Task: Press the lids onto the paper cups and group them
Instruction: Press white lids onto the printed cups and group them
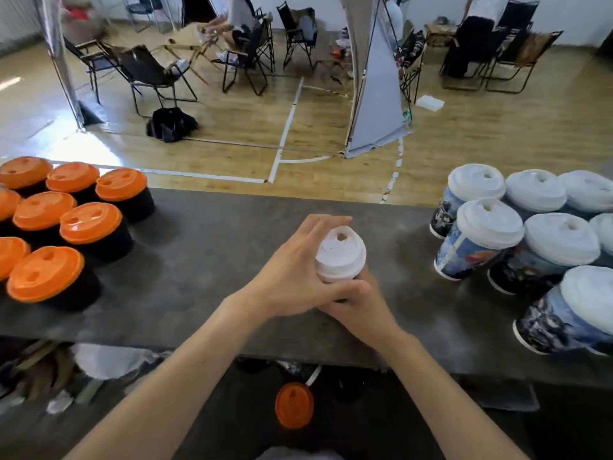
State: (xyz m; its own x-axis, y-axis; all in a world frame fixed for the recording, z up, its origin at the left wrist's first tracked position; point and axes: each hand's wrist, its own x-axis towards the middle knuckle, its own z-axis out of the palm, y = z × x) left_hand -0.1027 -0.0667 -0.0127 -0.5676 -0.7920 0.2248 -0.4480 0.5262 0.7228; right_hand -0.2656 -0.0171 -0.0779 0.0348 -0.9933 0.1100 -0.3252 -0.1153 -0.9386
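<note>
Left hand (298, 273) curls round white lid (340, 252), seated on paper cup (357, 277). Right hand (361, 310) grips paper cup lower down, mid grey table (205, 260).

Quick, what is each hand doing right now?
Left hand: grips the white plastic lid on the middle paper cup.
Right hand: holds that cup's body below.

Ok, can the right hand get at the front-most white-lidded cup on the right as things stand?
Probably not yet: the right hand grips the centre cup together with the left hand. Otherwise the table towards the front-most white-lidded cup looks free.
</note>
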